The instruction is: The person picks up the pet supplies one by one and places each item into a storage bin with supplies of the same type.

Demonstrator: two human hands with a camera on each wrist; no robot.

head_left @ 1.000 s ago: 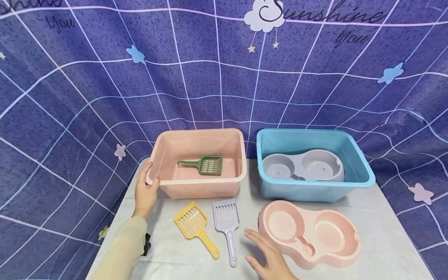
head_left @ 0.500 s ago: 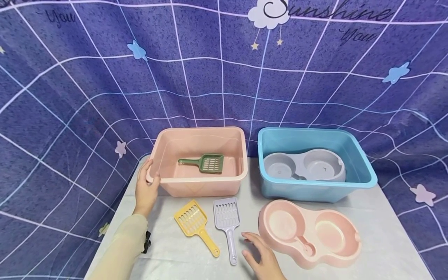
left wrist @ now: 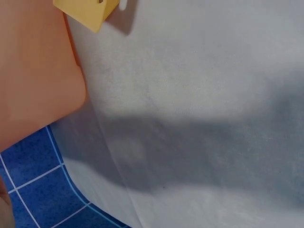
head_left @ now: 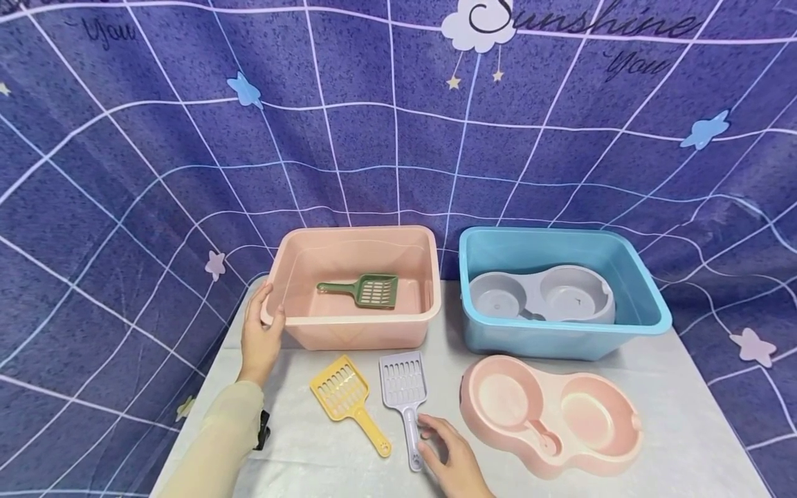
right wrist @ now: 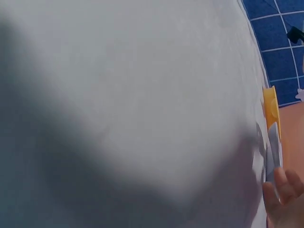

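My left hand point(head_left: 260, 346) touches the near left corner of the pink bin point(head_left: 358, 335), with fingers along its side and thumb at the front. A green slotted litter scoop point(head_left: 376, 291) lies inside that bin. Beside the lavender litter scoop point(head_left: 405, 382) is my right hand point(head_left: 453, 460), its fingertips right at the handle and its fingers spread. In the right wrist view, my right-hand fingers point(right wrist: 284, 190) appear at the lower right corner, close to the lavender scoop point(right wrist: 274, 147). A yellow litter scoop point(head_left: 341, 389) lies to the left of the lavender one.
A blue bin point(head_left: 548, 340) at the back right contains a grey double pet bowl point(head_left: 529, 287). In front of it, a pink double bowl point(head_left: 551, 387) lies on the pale table cover point(head_left: 299, 456). Behind the bins hangs a purple grid-patterned curtain point(head_left: 349, 138).
My right hand has moved left from beside the pink double bowl to the lavender scoop's handle. The left hand stays at the pink bin's corner. The head view has shifted slightly.
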